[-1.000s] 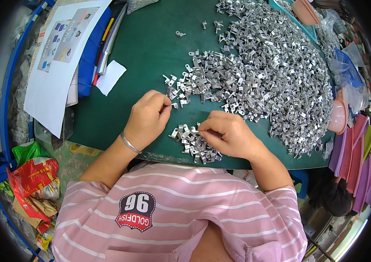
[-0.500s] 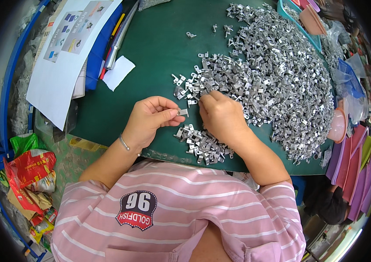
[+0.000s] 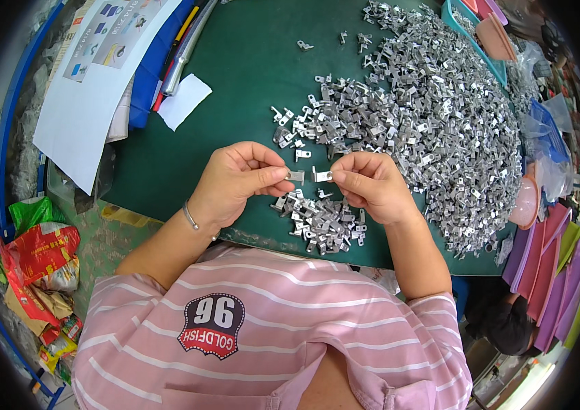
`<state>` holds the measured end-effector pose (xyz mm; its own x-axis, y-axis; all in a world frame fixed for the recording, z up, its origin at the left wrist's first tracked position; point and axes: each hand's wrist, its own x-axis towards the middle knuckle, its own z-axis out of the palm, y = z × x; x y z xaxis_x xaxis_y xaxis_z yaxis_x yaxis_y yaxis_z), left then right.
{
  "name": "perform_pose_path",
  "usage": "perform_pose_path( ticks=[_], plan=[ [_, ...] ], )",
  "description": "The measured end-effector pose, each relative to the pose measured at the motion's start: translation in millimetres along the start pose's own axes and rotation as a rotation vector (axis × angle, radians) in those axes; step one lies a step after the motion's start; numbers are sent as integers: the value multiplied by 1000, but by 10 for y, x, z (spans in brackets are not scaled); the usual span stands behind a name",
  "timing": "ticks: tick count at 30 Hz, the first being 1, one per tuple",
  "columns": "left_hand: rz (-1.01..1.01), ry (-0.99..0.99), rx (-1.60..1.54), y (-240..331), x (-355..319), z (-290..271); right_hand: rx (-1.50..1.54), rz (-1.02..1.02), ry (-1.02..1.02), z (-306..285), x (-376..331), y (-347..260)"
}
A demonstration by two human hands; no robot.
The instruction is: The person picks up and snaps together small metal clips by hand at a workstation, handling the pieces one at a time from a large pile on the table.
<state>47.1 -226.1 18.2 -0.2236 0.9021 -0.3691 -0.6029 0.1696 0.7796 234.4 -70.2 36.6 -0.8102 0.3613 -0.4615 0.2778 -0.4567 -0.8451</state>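
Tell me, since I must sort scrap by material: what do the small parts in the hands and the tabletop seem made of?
The small parts, pinched in the left hand and right hand, look like stamped bare metal: silvery, shiny, bent tabs. The tabletop seems a matte green mat, perhaps rubber or felt.

Left hand [image 3: 242, 181] and right hand [image 3: 368, 184] each pinch 1 small metal bracket [image 3: 296, 176] above a green mat [image 3: 235, 89].

The right hand [image 3: 372, 184] has left the big pile [image 3: 433, 123]; both hands now pinch 1 bracket each, left hand [image 3: 238, 181] facing it.
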Motion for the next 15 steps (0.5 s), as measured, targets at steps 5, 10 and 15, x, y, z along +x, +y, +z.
perform_pose_path(
  ticks=[5, 10, 15],
  plan=[
    [-15, 27, -8, -2, 3, -23, -549, -313, 114, 88, -32, 25],
    [-21, 67, -31, -34, 15, -32, -914, -527, -14, 219, -35, 46],
    [-22, 69, -43, -38, 13, -36, -1257, -679, 236, 311, 105, 54]
  ],
)
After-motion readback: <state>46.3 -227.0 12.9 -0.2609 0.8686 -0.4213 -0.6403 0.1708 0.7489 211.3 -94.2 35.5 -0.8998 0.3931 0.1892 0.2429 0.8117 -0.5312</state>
